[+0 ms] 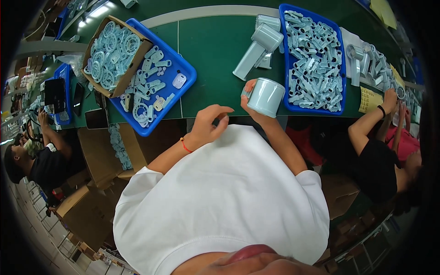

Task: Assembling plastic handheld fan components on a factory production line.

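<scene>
My right hand (pixel 253 105) grips a glossy pale blue plastic housing (pixel 266 97) by its side, just over the table's near edge. The round, cup-like end of the housing shows; the rest is turned away from view. In front of my chest, my left hand (pixel 209 123) is empty, with index finger and thumb apart and the other fingers curled. Beyond the right hand, a similar housing (pixel 259 48) with a round head and a long handle lies on the green table (pixel 213 59), overlapping at least one more.
A blue tray (pixel 285 103) full of small pale blue parts stands at right. At left, another blue tray (pixel 190 73) holds loose parts and a cardboard box (pixel 143 49) of rings. Phones (pixel 96 118) lie near the left edge. Co-workers sit on both sides; a cardboard carton (pixel 96 149) stands below.
</scene>
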`<state>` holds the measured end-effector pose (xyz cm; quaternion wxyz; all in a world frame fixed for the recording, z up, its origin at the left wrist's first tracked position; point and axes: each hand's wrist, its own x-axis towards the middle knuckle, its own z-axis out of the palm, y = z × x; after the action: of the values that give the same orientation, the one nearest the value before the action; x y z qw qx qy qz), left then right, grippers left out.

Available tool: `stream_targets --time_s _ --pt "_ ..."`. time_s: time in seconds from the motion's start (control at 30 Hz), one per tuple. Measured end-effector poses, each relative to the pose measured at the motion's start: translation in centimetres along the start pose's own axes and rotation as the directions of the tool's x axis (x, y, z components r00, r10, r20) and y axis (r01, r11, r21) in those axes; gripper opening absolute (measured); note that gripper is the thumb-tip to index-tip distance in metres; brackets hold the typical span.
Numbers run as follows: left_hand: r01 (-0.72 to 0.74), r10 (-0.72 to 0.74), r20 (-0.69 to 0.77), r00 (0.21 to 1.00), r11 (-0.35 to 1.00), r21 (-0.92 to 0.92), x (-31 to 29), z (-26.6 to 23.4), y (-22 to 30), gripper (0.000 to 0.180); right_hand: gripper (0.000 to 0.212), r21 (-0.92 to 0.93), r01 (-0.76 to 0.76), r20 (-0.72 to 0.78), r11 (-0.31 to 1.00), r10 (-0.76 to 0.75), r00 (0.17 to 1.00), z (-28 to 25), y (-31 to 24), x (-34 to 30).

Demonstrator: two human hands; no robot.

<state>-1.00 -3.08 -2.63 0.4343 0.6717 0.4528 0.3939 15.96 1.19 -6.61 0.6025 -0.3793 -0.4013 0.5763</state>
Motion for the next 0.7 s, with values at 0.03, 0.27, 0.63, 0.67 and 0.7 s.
stream_targets --time_s 0.03,0.27,0.63,0.67,0.7 --pt "-0.147 0.144 0.049 0.988 0.988 0.048 0.2 0.1 0.3 0.023 0.043 -0.421 0.384 0.24 0.822 -0.307 0.921 -0.3 -1.0 0.7" --pt "-0.805 0.8 0.122 0.588 0.562 0.191 1.7 1.3 3.9 0.031 0.043 -0.734 0.35 0.424 0.582 -0.011 0.906 1.8 -3.2 0.5" --pt "-0.207 0.152 0.15 0.977 0.505 0.838 3.4 0.4 1.0 0.061 0.062 -0.791 0.574 0.558 0.211 -0.136 0.819 -1.6 -2.7 -0.5" --pt "-0.2 0.196 0.119 0.973 0.466 0.862 3.4 0.5 1.0 0.058 0.062 -0.787 0.59 0.572 0.179 -0.143 0.808 -1.8 -2.6 -0.5" --pt "-0.203 0.194 0.124 0.973 0.468 0.86 3.5 0.6 0.5 0.058 0.062 -0.791 0.585 0.568 0.18 -0.141 0.811 -1.9 -2.3 -0.5"
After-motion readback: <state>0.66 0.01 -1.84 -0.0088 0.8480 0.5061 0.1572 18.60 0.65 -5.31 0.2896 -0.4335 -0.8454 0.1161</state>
